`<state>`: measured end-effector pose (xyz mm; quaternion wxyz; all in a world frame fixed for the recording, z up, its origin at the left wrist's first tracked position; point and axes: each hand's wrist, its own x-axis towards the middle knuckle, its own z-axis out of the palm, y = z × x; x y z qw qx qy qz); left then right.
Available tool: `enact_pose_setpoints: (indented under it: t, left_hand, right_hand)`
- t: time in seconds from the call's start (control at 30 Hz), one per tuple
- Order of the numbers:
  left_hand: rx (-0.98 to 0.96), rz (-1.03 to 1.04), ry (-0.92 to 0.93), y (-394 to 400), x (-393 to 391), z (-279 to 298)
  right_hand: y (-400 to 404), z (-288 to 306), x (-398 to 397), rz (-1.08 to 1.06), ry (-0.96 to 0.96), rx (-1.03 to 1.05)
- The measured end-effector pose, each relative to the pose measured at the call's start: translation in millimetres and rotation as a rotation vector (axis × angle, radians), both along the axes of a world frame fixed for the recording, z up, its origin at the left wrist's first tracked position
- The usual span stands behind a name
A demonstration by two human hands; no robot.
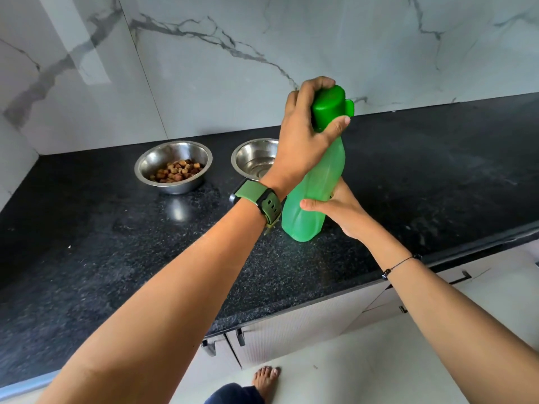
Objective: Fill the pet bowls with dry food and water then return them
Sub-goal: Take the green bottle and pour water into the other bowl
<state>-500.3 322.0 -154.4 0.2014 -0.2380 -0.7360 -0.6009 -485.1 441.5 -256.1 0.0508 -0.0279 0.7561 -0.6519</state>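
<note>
**user1:** bowls first: the steel bowl with dry food sits on the black counter, back toward the marble wall, brown kibble piled in the bottom. the second steel bowl is just to its right, also on the counter, and partly hidden behind the left wrist. can't tell if there's any water in that one, it just looks shiny inside.

**user2:** and the bottle?

**user1:** green bottle stands on the counter in front and to the right of the second bowl, leaning a bit with its top toward the wall. its base touches the counter near the front edge. the dark green cap is on top.

**user2:** what are the hands doing?

**user1:** left hand comes over from above, grip curled round the cap, thumb pressed across the front of it just below the flip tab. so the cap sits right inside that grip. right hand holds the lower body of the bottle from the right side, thumb lying across the front, fingers wrapped behind where i can't see them.

**user2:** anything else in shot?

**user1:** green watch on the left wrist, thin black thread bracelet on the right one. a bare foot on the pale floor below the counter, and cabinet doors under the edge.
</note>
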Motion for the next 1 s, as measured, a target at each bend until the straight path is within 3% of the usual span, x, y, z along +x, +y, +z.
enact_pose_setpoints:
  t: [0.2,0.43,0.63,0.8,0.9,1.0]
  left_hand:
    - [-0.128,0.04,0.047,-3.8,-3.6,-2.6]
    - [0.193,-0.234,-0.211,-11.9,-4.0,-13.0]
    - [0.303,-0.476,-0.295,-25.1,-15.6,-16.3]
    - [0.369,-0.279,-0.362,-21.3,-19.9,-9.8]
    - [0.429,-0.284,-0.363,-14.4,-15.2,-13.9]
    - [0.304,-0.312,-0.366,-16.0,-8.9,-13.3]
  right_hand:
    - [3.0,-0.4,-1.4,0.024,0.003,0.013]
    - [4.1,-3.5,-3.1,0.029,-0.001,0.004]
    - [4.8,-4.8,-5.0,0.032,-0.018,0.014]
    - [5.7,-6.8,-5.0,0.053,-0.009,0.052]
    - [2.6,-8.8,-4.6,0.036,-0.001,0.049]
    - [1.8,-8.0,-4.6,0.049,0.012,0.038]
